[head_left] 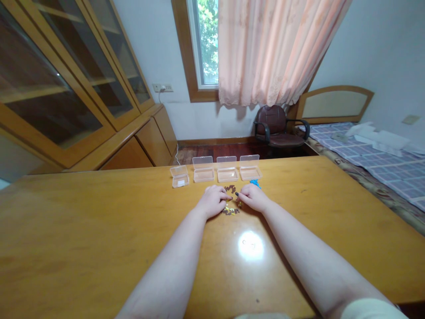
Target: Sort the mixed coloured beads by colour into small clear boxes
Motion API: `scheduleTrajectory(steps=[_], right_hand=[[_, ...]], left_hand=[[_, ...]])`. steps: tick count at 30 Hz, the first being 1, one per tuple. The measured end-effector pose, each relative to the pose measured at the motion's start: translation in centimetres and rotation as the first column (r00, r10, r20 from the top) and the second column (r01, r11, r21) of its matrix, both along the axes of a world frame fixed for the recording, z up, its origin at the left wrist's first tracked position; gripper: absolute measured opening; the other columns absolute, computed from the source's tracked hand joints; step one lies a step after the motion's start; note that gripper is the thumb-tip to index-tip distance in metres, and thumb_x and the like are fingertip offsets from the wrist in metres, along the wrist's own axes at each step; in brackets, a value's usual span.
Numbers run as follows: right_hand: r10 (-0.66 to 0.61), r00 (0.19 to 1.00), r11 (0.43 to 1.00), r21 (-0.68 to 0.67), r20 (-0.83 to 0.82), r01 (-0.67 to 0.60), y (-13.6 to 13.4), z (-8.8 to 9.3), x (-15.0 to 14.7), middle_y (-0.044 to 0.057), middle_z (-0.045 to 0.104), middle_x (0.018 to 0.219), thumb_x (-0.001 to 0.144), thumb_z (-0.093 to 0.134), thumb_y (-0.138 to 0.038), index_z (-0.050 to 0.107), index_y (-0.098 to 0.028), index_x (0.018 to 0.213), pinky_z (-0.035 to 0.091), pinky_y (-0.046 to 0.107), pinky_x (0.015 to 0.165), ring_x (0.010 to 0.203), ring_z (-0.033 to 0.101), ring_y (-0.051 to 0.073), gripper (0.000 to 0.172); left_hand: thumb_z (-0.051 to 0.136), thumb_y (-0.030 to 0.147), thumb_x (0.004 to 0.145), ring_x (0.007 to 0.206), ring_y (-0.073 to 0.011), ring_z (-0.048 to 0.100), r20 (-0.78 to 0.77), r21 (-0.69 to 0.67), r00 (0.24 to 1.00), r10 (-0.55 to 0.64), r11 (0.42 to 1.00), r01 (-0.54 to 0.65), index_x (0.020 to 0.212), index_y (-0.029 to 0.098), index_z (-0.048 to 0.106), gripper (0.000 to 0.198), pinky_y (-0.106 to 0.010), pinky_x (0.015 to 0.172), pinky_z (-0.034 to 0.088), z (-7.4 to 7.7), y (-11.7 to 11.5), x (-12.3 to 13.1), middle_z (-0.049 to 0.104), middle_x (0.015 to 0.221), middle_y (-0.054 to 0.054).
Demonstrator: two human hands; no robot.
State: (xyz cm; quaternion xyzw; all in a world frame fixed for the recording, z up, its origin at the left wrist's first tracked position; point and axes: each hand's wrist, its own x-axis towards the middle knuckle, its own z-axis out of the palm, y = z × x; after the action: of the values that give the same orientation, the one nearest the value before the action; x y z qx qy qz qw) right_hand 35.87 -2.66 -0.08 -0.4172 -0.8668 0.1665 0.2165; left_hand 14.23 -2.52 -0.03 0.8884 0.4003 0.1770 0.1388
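A small heap of tiny brown and yellow pieces [231, 208] lies on the wooden table [99, 221] between my two hands. My left hand [214, 199] rests on the table at the heap's left edge, fingers curled and pinched at the pieces. My right hand [253, 196] sits at the heap's right edge, fingers also curled, with a dark piece at its fingertips. More brown pieces [230, 188] lie just beyond the fingers, and a few blue pieces [255, 182] lie behind my right hand. What each pinch holds is too small to make out.
A row of clear plastic boxes with open lids stands beyond the hands: one small box [179, 176] and three larger boxes [226, 169]. A brown chair [278, 126] and a bed [381, 155] stand past the table's far edge; a glass-door cabinet [66, 88] lines the left wall.
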Motion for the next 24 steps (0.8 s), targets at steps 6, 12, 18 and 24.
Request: scheduleTrajectory(steps=[6,12,18,24], right_hand=[[0.059,0.997,0.998,0.011,-0.045,-0.058,-0.21,-0.01,0.00,0.000,0.050,0.050,0.088,0.045,-0.030,0.052,-0.016,0.050,0.031,0.024,0.057,0.051,0.041,0.010,0.040],[0.244,0.967,0.969,-0.023,-0.071,-0.246,-0.46,0.05,-0.37,0.000,0.050,0.049,0.089,0.042,-0.030,0.052,-0.016,0.048,0.031,0.024,0.055,0.050,0.041,0.010,0.045],[0.265,0.964,0.964,-0.027,0.021,-0.265,-0.72,0.12,-0.80,0.000,0.053,0.049,0.088,0.045,-0.030,0.057,-0.016,0.050,0.029,0.024,0.055,0.050,0.041,0.010,0.042],[0.065,0.996,0.996,0.053,0.060,-0.068,-0.26,-0.11,-0.68,0.002,0.055,0.053,0.092,0.040,-0.029,0.058,-0.016,0.053,0.028,0.025,0.057,0.052,0.043,0.010,0.045]], left_hand=[[0.059,0.022,0.074,0.121,-0.0275,0.038,-0.052,0.041,0.995,0.083,0.996,-0.081,0.118,0.030,0.061,0.045,-0.052,0.108,0.020,-0.61,-0.11,0.34,0.049,0.133,-0.005],[0.054,0.017,0.076,0.126,-0.0247,0.036,-0.027,0.041,0.993,0.112,0.993,-0.111,0.117,0.031,0.062,0.043,-0.048,0.110,0.021,-0.41,0.02,0.48,0.048,0.136,-0.003],[0.054,0.016,0.077,0.124,-0.0259,0.040,0.022,0.027,0.993,0.114,0.993,-0.114,0.108,0.029,0.067,0.037,-0.050,0.108,0.024,-0.36,0.12,0.56,0.056,0.127,-0.003],[0.052,0.011,0.077,0.112,-0.0218,0.049,0.119,0.091,0.991,0.056,0.994,-0.067,0.094,0.026,0.072,0.030,-0.044,0.103,0.032,-0.19,0.29,0.55,0.064,0.111,-0.003]])
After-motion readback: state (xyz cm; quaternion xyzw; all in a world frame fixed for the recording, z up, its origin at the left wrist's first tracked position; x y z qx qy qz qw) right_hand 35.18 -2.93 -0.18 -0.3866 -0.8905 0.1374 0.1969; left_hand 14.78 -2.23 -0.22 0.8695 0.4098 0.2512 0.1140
